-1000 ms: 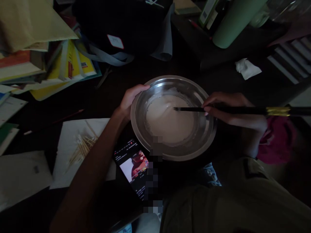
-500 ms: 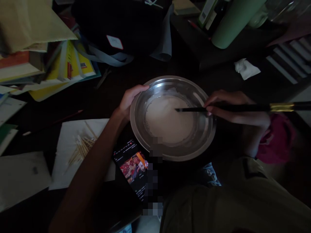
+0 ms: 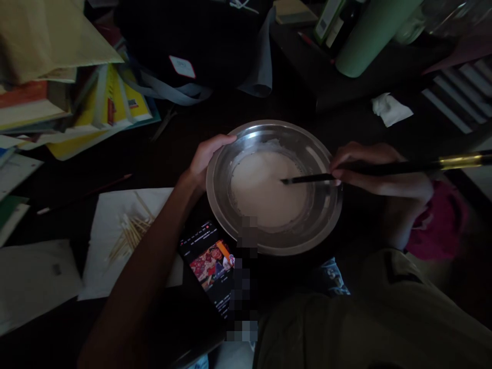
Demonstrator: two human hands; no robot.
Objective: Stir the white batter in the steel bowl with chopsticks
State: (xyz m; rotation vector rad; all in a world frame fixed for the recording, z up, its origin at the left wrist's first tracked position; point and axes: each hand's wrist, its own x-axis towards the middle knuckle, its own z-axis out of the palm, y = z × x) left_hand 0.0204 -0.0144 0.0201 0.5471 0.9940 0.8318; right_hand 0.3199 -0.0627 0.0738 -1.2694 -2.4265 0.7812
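Note:
A shiny metal bowl (image 3: 217, 215) holds a pale, cloudy liquid (image 3: 261, 197). At its left side my left hand (image 3: 204, 158) is closed on the rim, thumb on top and the other fingers hidden beneath. Between the thumb and fingers of my right hand (image 3: 361, 164) are black chopsticks (image 3: 415, 167) with a gold band. Their tips reach over the liquid near the bowl's middle; whether they dip in, I cannot tell. Held so close together, they look like a single stick.
Left of the bowl lie a lit phone (image 3: 209, 264) and a white sheet (image 3: 96, 266) with several cotton swabs (image 3: 130, 236). Books (image 3: 96, 107) pile at the far left. Behind are a black bag (image 3: 192, 36), a green bottle (image 3: 372, 41) and a crumpled tissue (image 3: 391, 108).
My right hand has shifted slightly to the right. The chopstick tips have moved a little right and toward me, and their gold-banded end has risen. The bowl and my left hand stay put.

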